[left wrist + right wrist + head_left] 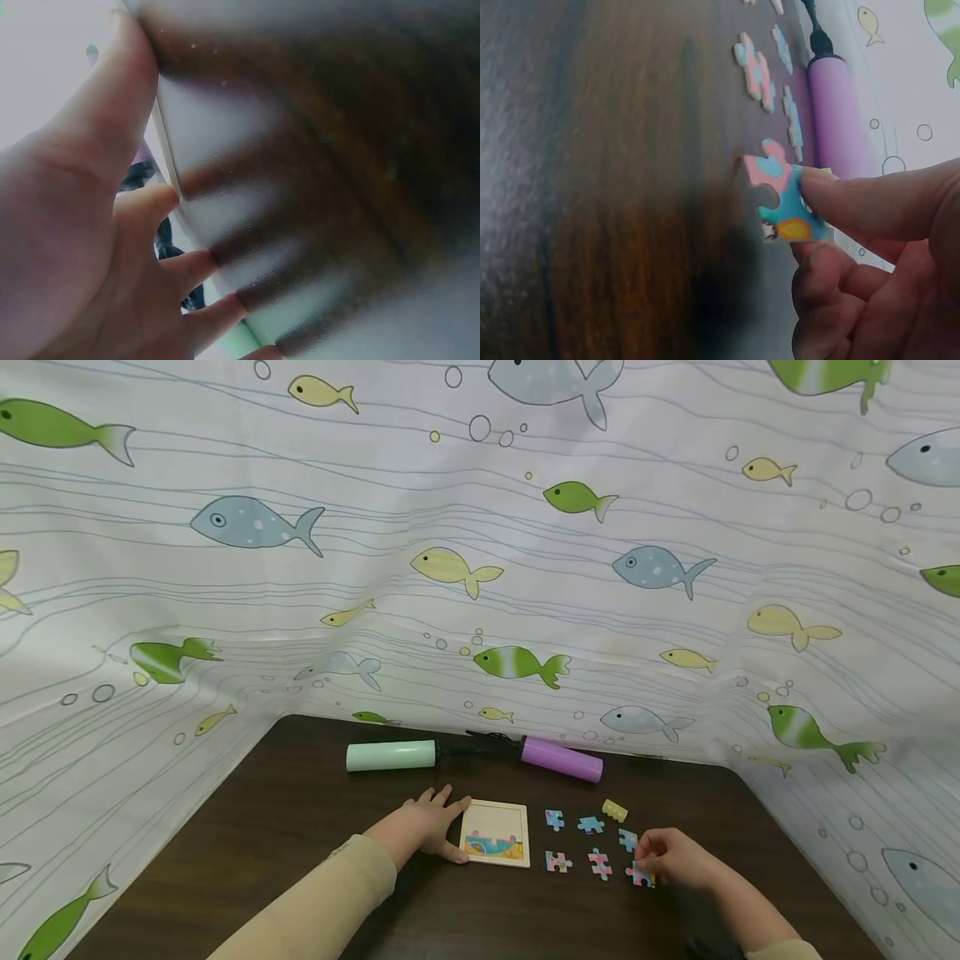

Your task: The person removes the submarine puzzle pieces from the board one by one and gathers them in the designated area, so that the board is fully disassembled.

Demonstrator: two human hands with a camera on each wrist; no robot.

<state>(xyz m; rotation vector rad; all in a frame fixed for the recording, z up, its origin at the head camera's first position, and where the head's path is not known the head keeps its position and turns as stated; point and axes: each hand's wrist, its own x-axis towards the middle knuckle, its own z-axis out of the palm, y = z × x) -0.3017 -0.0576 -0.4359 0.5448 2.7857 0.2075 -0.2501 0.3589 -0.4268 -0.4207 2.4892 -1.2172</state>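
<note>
A square wooden puzzle tray [517,811] lies on the table, its lower part filled with joined, colourful jigsaw pieces [493,847]. My left hand [429,827] rests at the tray's left side, fingers spread, with thumb and index finger at its edge; the left wrist view shows the extended fingers [196,264]. To the right, my right hand [675,857] pinches a pink, blue and orange jigsaw piece [784,195] between thumb and fingers, tilted up from the tabletop. Several loose pieces lie between tray and right hand, among them a pink one [600,863] and a blue one [591,825].
A small yellow block [615,811] lies behind the loose pieces. Along the back of the dark table [300,827] are a mint-green cylinder [391,756] and a purple cylinder [562,759], with black parts between them. A fish-patterned curtain [420,643] encloses the back and sides.
</note>
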